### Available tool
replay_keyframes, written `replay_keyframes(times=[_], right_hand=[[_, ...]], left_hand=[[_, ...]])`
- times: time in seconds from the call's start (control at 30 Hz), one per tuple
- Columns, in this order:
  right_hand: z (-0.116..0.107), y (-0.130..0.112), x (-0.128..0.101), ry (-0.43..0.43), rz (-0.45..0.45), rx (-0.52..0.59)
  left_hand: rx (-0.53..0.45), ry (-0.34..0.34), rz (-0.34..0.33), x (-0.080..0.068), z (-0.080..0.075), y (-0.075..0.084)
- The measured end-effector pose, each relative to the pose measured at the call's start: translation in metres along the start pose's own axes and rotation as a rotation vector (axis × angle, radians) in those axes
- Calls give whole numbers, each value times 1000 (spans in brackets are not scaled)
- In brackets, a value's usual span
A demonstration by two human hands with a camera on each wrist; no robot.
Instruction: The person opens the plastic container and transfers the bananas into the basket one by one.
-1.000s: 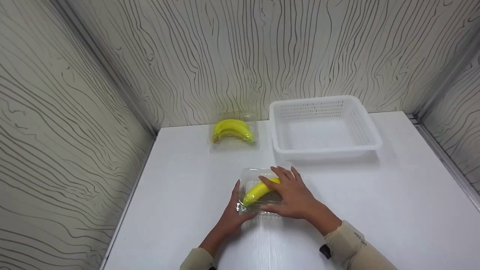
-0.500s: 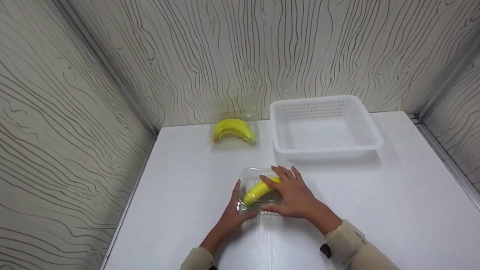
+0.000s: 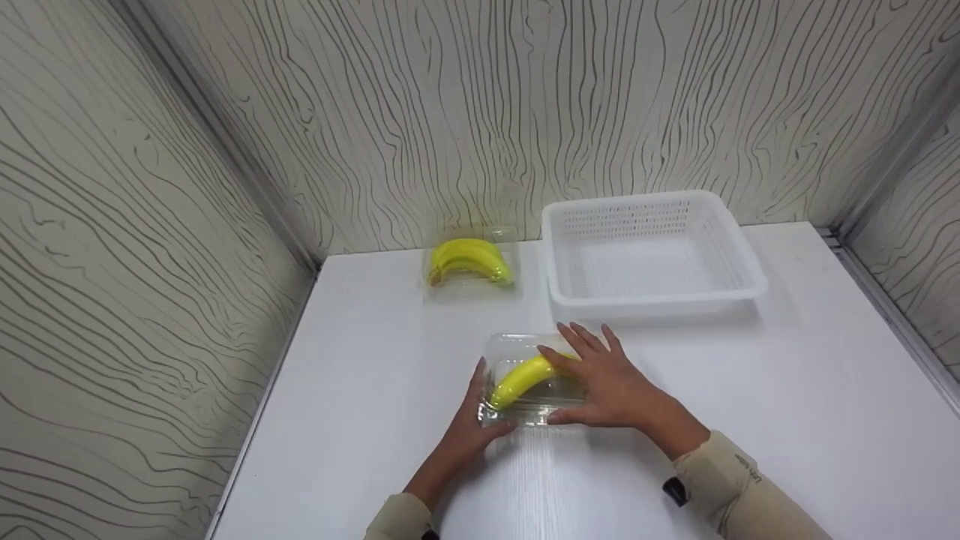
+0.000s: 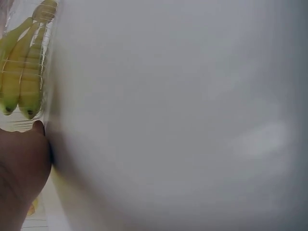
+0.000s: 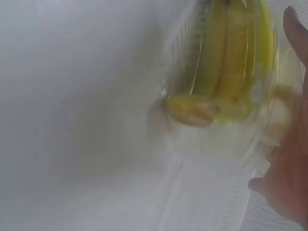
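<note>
A clear plastic clamshell box (image 3: 517, 345) lies near the middle of the white table, with a yellow bunch of bananas (image 3: 527, 379) inside. My left hand (image 3: 463, 435) holds the box's left end between thumb and fingers. Over the right end, my right hand (image 3: 616, 388) spreads its fingers, thumb by the near edge, hiding that corner. Several banana tips (image 4: 24, 91) show through the plastic in the left wrist view, just beyond the thumb. The right wrist view is blurred; there the stem (image 5: 192, 109) faces the camera and the right hand (image 5: 288, 166) has straight fingers beside the box.
Behind, against the wall, another clear box holds a bunch of bananas (image 3: 472, 255). A white plastic basket (image 3: 656, 302) with slotted sides stands at the back right. Wood-patterned panels (image 3: 480, 112) enclose the table (image 3: 360, 352) at the back and both sides.
My right hand has slid to the right along the box over the last half second. The box has shifted slightly to the right, while the left hand stays at its end.
</note>
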State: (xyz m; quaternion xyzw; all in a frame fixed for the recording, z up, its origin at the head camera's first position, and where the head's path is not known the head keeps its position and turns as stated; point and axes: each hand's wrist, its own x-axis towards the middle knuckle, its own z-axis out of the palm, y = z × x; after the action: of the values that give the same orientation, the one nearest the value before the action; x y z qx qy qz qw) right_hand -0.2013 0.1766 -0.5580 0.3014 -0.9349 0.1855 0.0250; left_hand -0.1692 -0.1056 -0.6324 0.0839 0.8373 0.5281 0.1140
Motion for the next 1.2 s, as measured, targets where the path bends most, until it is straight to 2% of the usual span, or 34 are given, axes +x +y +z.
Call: replay_keyframes(times=[0.3, 0.6, 0.93, 1.2], right_hand=[[-8, 15, -8, -86, 31, 25], [1, 14, -8, -42, 38, 40], [-2, 14, -9, -14, 60, 108], [-3, 15, -7, -30, 62, 123]], left_hand=[[-34, -6, 15, 3, -1, -4], [-45, 0, 8, 1, -1, -5], [-35, -14, 32, 2, -2, -5], [-39, -16, 26, 1, -4, -6]])
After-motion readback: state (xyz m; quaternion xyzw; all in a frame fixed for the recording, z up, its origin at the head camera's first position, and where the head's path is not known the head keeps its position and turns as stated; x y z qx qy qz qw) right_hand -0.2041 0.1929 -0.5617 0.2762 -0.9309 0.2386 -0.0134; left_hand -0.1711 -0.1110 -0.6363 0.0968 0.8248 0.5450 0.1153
